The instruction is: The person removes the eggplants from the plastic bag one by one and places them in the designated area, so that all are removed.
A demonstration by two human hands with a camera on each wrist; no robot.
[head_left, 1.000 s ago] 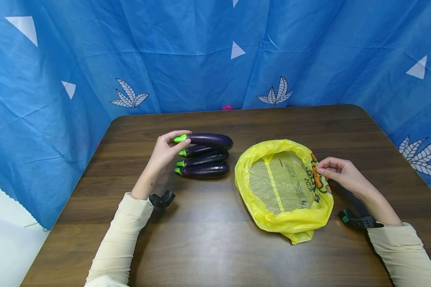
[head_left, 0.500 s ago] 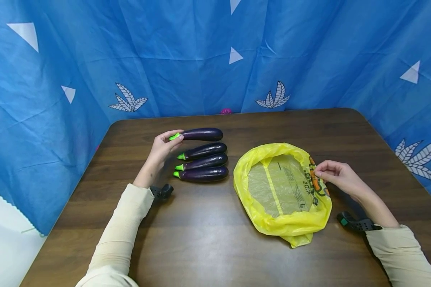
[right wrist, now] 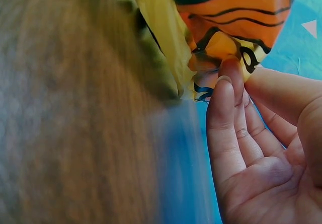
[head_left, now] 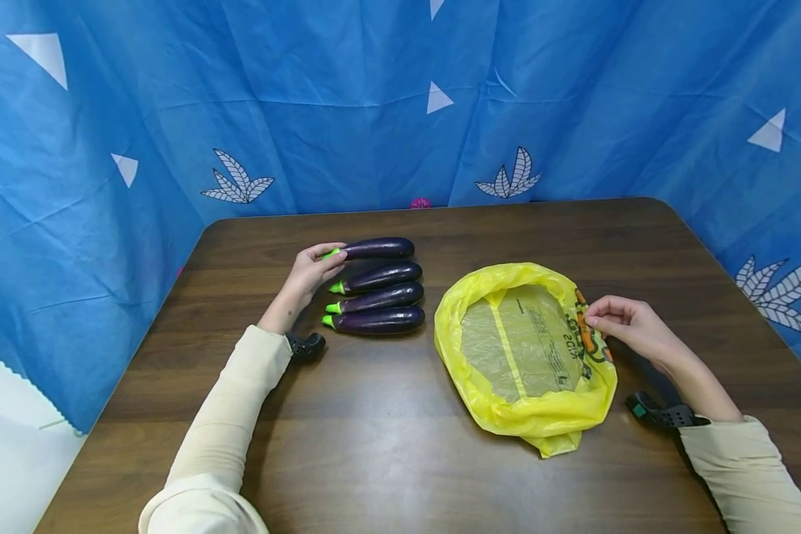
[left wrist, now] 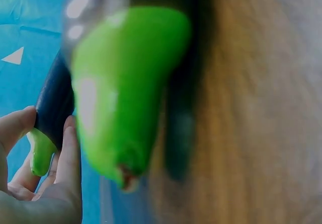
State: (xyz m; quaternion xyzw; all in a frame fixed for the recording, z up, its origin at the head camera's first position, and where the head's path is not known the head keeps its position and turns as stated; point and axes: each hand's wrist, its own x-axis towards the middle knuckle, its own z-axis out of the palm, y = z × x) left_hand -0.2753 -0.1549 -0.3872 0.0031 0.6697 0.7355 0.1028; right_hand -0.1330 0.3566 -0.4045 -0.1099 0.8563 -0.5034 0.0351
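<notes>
In the head view my left hand [head_left: 307, 273] pinches the farthest eggplant [head_left: 379, 248] near its bright green stem end. The left wrist view shows thumb and fingers on either side of this eggplant [left wrist: 53, 100], just above the green cap. Below it in the head view, several more dark purple eggplants [head_left: 382, 298] lie side by side, stems pointing left. To their right sits a yellow plastic bag [head_left: 470, 397] with its mouth spread wide, facing up. My right hand [head_left: 630, 326] pinches the bag's right rim, where orange and black print [right wrist: 236, 12] shows in the right wrist view.
A brown wooden table [head_left: 374, 445] bears everything. Behind it hangs a blue patterned cloth [head_left: 374, 111]. Black wrist straps are on both arms, the right one [head_left: 664, 411] close to the bag. A white surface [head_left: 13, 430] shows at the far left.
My left hand has shifted its eggplant slightly left and farther back, so it lies apart from the others instead of overlapping one. The right hand keeps its pinch on the bag.
</notes>
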